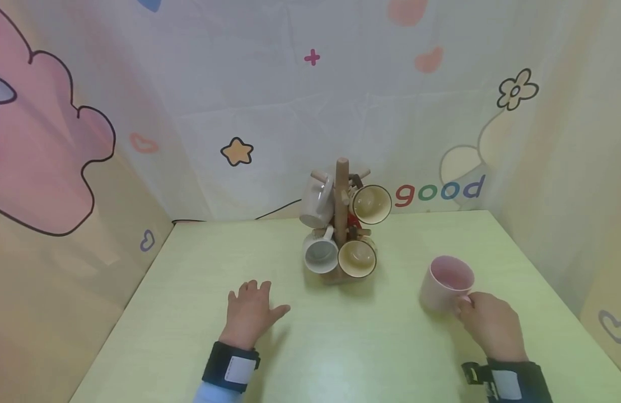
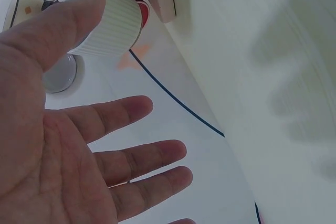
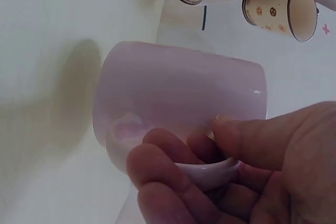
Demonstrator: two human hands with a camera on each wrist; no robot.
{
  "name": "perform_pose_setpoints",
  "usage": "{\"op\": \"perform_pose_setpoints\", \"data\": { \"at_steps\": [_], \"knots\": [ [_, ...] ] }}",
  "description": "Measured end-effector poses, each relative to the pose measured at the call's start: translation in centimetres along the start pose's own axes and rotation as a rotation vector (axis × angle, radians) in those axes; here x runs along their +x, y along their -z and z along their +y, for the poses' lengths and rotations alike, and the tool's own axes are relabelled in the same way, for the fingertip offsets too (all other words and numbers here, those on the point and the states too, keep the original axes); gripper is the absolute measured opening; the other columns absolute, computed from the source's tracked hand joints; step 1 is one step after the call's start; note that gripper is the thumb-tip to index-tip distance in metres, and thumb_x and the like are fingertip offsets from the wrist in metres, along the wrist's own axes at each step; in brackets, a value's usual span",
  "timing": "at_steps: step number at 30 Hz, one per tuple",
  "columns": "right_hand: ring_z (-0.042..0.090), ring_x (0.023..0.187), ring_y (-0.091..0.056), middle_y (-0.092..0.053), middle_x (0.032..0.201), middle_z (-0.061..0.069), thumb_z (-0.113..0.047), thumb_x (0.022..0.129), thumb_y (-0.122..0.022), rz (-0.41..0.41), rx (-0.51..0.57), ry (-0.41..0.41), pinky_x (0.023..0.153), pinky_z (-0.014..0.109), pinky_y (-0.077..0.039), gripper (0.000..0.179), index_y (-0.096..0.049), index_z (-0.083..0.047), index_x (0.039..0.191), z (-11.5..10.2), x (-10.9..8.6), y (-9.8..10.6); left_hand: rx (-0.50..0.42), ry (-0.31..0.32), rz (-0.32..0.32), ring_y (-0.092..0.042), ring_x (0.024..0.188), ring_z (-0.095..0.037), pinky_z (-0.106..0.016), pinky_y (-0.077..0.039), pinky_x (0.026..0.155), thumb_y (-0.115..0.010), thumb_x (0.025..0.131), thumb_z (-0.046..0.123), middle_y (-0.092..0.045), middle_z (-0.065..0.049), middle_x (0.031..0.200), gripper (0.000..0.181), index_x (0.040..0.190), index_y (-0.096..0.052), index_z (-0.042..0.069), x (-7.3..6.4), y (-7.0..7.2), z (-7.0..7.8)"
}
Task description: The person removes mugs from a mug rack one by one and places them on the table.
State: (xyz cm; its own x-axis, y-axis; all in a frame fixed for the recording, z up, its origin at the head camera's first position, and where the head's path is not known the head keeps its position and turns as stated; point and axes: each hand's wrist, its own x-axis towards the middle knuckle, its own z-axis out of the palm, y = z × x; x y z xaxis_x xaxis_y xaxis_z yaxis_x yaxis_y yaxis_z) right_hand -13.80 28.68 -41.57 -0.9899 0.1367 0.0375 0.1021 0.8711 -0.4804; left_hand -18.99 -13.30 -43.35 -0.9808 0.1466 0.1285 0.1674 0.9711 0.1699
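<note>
At the right of the table, my right hand (image 1: 491, 324) grips a pink mug (image 1: 438, 291) by its handle. Fingers curl through the handle (image 3: 210, 174) with the thumb on top, and the mug stands upright in the head view. My left hand (image 1: 250, 316) hovers over the table at the left, fingers spread and holding nothing. Past it, a wooden mug rack (image 1: 342, 207) carries a white mug (image 1: 316, 201) and a ribbed white cup (image 1: 320, 254) on its left side. Two cream mugs with dark rims, one upper (image 1: 372, 204) and one lower (image 1: 358, 258), hang on its right.
The pale green table (image 1: 310, 347) ends at a printed curtain (image 1: 270, 112) right behind the rack. Curtain sides rise along the left and right table edges. A red thing (image 1: 353, 221) shows partly behind the rack's post.
</note>
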Motion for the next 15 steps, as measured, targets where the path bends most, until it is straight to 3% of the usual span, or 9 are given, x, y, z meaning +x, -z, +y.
{"op": "perform_pose_setpoints", "data": {
  "at_steps": [7,15],
  "knots": [
    [0.020,0.056,-0.042,-0.044,0.060,0.002,-0.018,0.097,-0.046,0.034,-0.026,-0.005,0.051,0.032,-0.031,0.033,-0.046,-0.009,0.064,1.8,-0.3,0.4,-0.009,0.002,0.011,-0.056,0.111,-0.044,-0.064,-0.042,0.092,-0.074,0.082,0.053,-0.061,-0.025,0.113,0.068,0.124,-0.062,0.000,-0.1,0.1,0.0],
    [0.020,0.058,-0.044,-0.048,0.062,0.002,-0.022,0.100,-0.040,-0.013,-0.035,-0.052,0.052,0.032,-0.033,0.037,-0.050,-0.009,0.066,3.9,-0.7,1.5,-0.021,0.000,-0.002,-0.055,0.112,-0.045,-0.066,-0.041,0.093,-0.073,0.083,0.053,-0.060,-0.025,0.114,0.068,0.125,-0.062,0.000,-0.1,0.0,0.1]
  ]
}}
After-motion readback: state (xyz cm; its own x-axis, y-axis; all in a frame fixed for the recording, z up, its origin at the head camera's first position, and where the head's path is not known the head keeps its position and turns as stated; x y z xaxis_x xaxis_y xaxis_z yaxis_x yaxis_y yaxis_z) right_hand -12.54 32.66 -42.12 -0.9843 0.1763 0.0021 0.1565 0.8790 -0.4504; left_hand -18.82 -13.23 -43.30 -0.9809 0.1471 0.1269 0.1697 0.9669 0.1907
